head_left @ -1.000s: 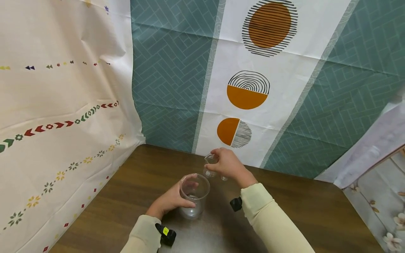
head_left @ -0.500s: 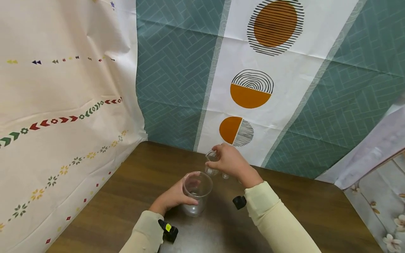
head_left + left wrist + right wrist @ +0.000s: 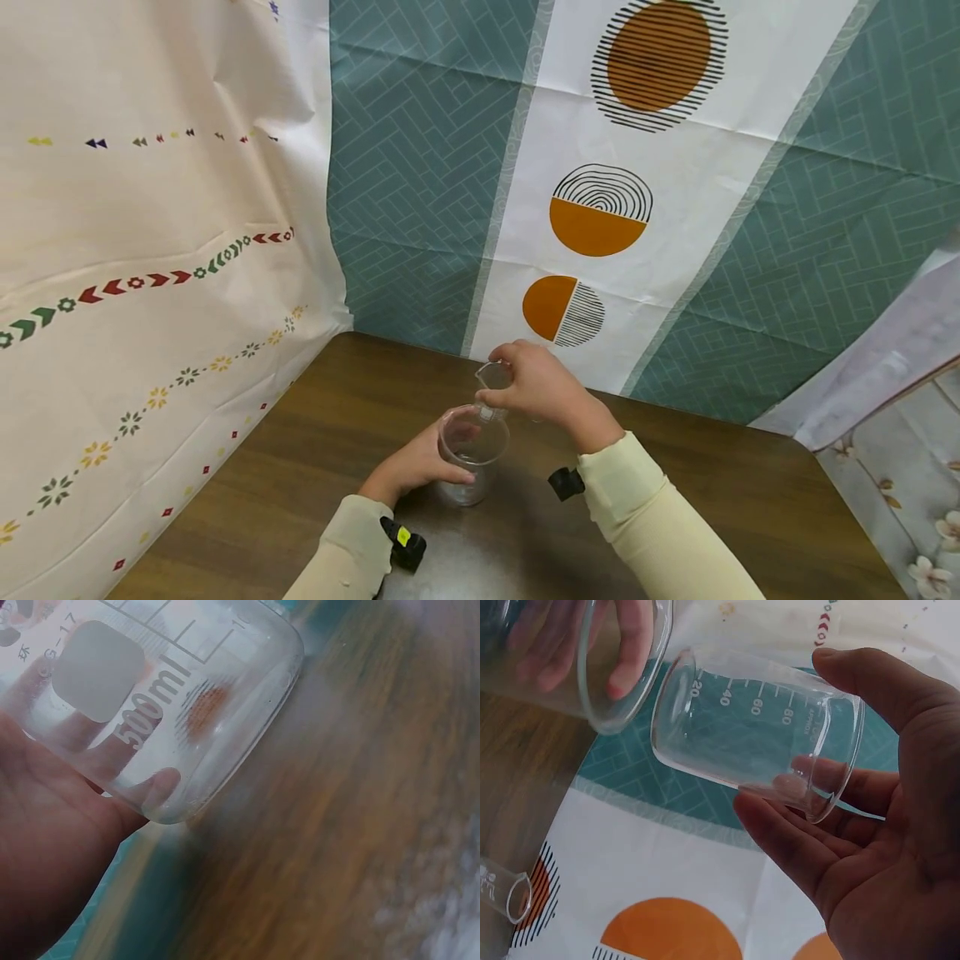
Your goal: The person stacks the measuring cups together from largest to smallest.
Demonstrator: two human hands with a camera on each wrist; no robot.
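Currently left hand [image 3: 416,460] grips large beaker [image 3: 489,450] round its side; right hand [image 3: 538,385] pinches small beaker [image 3: 757,727] by its rim, base near large beaker's mouth. Another glass vessel [image 3: 502,891] nearby on surface [image 3: 712,500], mostly blocked in head view; patterned cloth [image 3: 412,167] behind.

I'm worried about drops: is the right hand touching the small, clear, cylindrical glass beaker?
Touching. The right wrist view shows the right hand gripping the small beaker by its rim end, thumb on one side, fingers on the other.
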